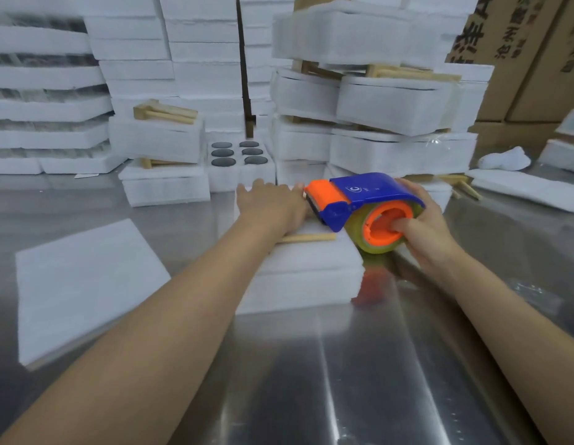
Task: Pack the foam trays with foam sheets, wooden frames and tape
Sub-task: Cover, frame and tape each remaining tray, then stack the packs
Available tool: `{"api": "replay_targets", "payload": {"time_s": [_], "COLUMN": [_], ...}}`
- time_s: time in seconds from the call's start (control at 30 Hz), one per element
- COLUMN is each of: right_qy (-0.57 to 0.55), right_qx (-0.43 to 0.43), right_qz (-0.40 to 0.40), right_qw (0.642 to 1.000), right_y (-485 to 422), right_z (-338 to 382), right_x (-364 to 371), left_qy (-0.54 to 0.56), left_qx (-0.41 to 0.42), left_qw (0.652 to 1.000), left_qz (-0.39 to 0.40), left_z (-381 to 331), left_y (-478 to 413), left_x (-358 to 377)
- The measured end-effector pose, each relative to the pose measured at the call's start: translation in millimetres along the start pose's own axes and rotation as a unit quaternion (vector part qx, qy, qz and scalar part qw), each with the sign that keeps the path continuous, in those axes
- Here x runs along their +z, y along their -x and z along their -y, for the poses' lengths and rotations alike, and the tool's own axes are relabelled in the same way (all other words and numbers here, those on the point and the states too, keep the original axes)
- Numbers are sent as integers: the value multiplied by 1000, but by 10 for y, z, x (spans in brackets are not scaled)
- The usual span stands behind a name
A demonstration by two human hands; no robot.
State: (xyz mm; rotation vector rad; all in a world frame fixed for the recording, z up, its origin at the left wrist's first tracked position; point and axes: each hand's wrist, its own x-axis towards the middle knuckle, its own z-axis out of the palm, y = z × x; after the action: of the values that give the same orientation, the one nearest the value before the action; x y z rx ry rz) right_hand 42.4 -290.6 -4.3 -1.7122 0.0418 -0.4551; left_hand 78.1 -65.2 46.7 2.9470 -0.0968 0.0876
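On foam tray (298,284), flat left hand (272,203) half-hides frame (311,237); right hand (430,226) grips tape dispenser (369,200).

A white round logo with the letter C stands on the blue housing of the tape dispenser (372,191); the small marks beside it are too tiny to read. At far right, cardboard boxes (520,43) carry large dark Chinese characters, tilted and cropped.

Shiny steel tabletop (375,364), printed brown cardboard boxes (533,59) stacked right rear
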Motion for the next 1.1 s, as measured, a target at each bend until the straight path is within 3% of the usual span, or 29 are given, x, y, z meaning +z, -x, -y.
{"api": "replay_targets", "payload": {"time_s": [0.2,0.4,0.63,0.77,0.87,0.97,1.1], "right_qy": [79,95,113,171,190,182,188], "right_qx": [-47,-42,-69,-101,-117,-96,-94], "right_qz": [-2,-133,-88,-86,-91,-104,-99], "right_qw": [996,986,987,976,970,973,973], "right_y": [-164,-326,-315,-253,-252,-247,-280], "right_z": [42,-72,-179,-221,-189,-202,-228], "right_x": [-176,-705,-778,-708,-685,-723,-781], "left_qy": [-94,-126,-124,-265,-196,-82,-96], "left_qx": [17,10,-15,-18,89,155,158], "left_qw": [995,991,992,964,971,982,981], "left_qz": [21,40,29,-16,-102,-75,-62], "left_z": [-1,-6,-48,-312,-659,-863,-845], "left_y": [-6,-1,76,96,47,51,-15], "left_x": [-3,-1,-11,-101,-41,142,315]}}
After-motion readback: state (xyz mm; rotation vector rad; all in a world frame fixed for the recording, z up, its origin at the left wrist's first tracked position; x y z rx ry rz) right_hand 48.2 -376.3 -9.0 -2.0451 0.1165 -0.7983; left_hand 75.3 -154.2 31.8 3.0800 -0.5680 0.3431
